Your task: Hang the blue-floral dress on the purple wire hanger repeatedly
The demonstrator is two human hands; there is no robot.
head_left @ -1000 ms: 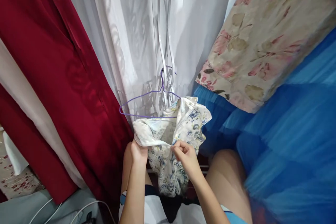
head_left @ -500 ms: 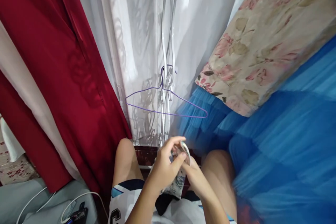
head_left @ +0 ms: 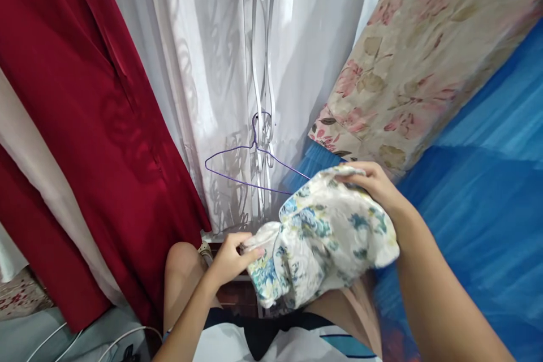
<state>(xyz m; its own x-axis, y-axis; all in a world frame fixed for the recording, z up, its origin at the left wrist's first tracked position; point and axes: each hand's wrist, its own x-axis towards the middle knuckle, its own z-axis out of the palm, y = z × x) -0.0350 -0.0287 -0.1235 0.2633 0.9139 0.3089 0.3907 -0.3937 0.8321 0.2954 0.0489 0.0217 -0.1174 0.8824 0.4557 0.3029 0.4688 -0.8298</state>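
Observation:
Both of my hands hold a white garment with a blue floral print above my lap. My left hand pinches its lower left corner, fingers closed on the cloth. My right hand grips the upper right edge, lifted towards the blue bed cover. Behind the garment a thin purple wire hanger hangs bare from white straps in front of the white curtain; part of its right arm is hidden by the cloth.
A red curtain hangs at the left. A floral pillow leans at the upper right on a blue bed cover. White cables lie on a grey surface at the lower left. My knees frame the dark floor edge.
The floral garment came off the hanger, was bunched low between my hands, and is now spread again with my right hand raised to the right. The hanger hangs bare.

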